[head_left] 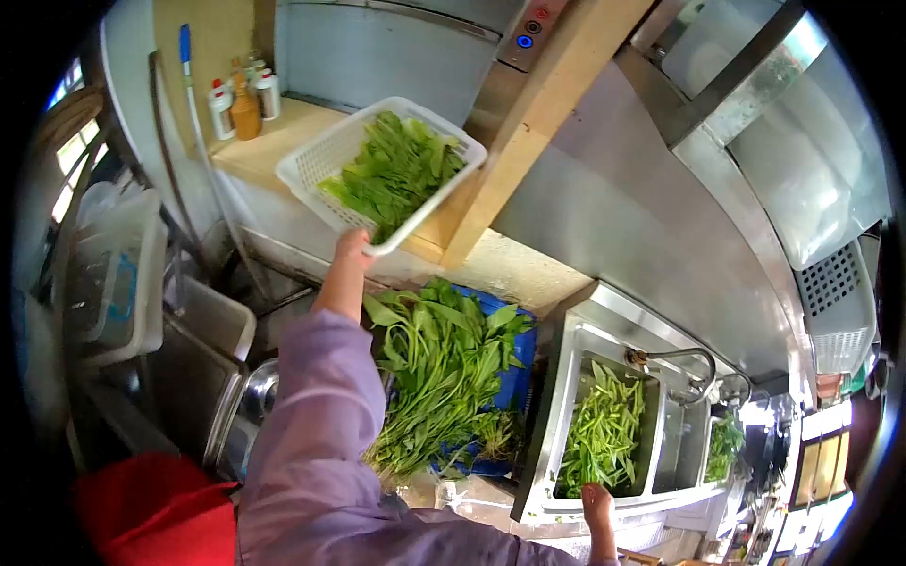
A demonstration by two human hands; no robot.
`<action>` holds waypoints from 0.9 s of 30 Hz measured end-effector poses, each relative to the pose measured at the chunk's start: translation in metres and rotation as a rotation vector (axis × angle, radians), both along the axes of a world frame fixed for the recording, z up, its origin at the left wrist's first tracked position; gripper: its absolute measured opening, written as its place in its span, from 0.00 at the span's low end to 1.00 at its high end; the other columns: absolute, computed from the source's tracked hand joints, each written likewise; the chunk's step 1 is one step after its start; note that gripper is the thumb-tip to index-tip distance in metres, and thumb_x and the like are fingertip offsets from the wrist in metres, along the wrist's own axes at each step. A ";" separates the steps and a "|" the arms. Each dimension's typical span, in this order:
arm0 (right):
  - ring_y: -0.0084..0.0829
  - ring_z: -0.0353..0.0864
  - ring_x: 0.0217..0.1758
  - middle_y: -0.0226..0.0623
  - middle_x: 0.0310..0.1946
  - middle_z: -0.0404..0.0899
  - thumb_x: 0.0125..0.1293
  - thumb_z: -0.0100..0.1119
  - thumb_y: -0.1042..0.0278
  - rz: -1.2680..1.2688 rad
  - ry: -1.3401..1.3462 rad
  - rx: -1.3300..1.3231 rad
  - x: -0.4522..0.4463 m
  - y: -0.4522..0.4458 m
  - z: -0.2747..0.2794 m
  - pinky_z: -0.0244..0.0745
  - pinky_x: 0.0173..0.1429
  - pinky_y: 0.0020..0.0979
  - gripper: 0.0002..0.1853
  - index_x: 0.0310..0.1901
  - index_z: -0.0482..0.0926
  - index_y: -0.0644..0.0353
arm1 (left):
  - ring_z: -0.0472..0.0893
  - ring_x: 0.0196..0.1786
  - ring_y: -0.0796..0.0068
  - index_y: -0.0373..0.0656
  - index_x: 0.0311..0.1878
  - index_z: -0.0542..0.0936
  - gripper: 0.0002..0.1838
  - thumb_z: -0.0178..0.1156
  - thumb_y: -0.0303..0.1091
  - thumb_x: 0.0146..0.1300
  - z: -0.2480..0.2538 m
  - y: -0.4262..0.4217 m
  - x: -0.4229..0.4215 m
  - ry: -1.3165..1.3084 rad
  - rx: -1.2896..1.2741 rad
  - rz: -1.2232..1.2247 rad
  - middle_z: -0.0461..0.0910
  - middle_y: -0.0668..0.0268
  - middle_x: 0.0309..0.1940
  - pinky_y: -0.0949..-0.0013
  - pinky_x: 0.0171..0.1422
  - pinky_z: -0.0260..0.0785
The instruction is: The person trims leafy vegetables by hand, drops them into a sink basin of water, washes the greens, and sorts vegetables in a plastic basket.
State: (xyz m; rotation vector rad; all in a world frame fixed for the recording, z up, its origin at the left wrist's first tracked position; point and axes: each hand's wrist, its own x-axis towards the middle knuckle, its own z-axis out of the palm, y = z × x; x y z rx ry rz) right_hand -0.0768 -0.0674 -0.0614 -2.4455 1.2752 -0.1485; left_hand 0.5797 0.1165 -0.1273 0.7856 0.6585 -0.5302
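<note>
My left hand [354,247] is closed on the near edge of a white perforated basket [311,170], which is by the wooden ledge [255,156]. Leafy greens [401,170] lie inside the basket. At the sink's front edge is my right hand [596,505], its fingers curled; what they hold, if anything, is too small to make out. Beside that hand, cut green stems [604,429] fill the left basin of the steel sink [543,462]. Long leafy greens with roots [439,368] are heaped on a blue crate [514,382] between my two hands.
Bottles [247,111] stand on the ledge. A wooden post [514,123] rises right of the basket. The faucet [694,354] reaches over the sink. Plastic tubs [118,274] and a blue-handled pole [193,104] are at left. More greens [724,448] lie at the sink's far end.
</note>
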 end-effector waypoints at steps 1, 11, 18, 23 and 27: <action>0.39 0.78 0.29 0.42 0.26 0.78 0.55 0.52 0.65 0.032 0.018 -0.032 -0.001 -0.013 -0.018 0.72 0.33 0.33 0.08 0.32 0.78 0.57 | 0.68 0.43 0.52 0.38 0.32 0.59 0.10 0.47 0.21 0.45 -0.018 0.015 -0.012 0.014 0.102 -0.034 0.60 0.54 0.38 0.45 0.46 0.66; 0.27 0.76 0.30 0.41 0.27 0.77 0.59 0.52 0.66 0.560 -0.183 0.187 0.120 -0.008 -0.015 0.70 0.37 0.27 0.10 0.37 0.76 0.64 | 0.74 0.41 0.67 0.43 0.51 0.65 0.28 0.47 0.16 0.41 -0.032 0.172 -0.359 -0.225 0.012 0.261 0.71 0.65 0.40 0.65 0.42 0.71; 0.30 0.76 0.39 0.44 0.39 0.76 0.61 0.51 0.65 0.845 -0.572 0.393 0.189 0.001 -0.021 0.69 0.43 0.27 0.14 0.44 0.72 0.66 | 0.69 0.53 0.58 0.38 0.55 0.65 0.32 0.43 0.14 0.40 -0.008 0.189 -0.567 -0.341 0.033 0.346 0.68 0.57 0.52 0.60 0.59 0.62; 0.27 0.73 0.41 0.39 0.38 0.76 0.59 0.54 0.63 0.625 -0.591 0.851 0.190 0.035 0.003 0.66 0.44 0.26 0.18 0.46 0.71 0.68 | 0.71 0.52 0.62 0.35 0.56 0.63 0.31 0.44 0.16 0.41 0.023 0.180 -0.693 -0.338 0.131 0.409 0.69 0.58 0.50 0.62 0.57 0.64; 0.25 0.70 0.37 0.36 0.36 0.75 0.59 0.54 0.65 0.765 -0.561 0.728 0.171 0.034 0.005 0.65 0.43 0.26 0.16 0.45 0.72 0.67 | 0.71 0.52 0.62 0.35 0.56 0.63 0.31 0.44 0.16 0.42 0.045 0.162 -0.748 -0.330 0.169 0.453 0.69 0.57 0.50 0.63 0.57 0.64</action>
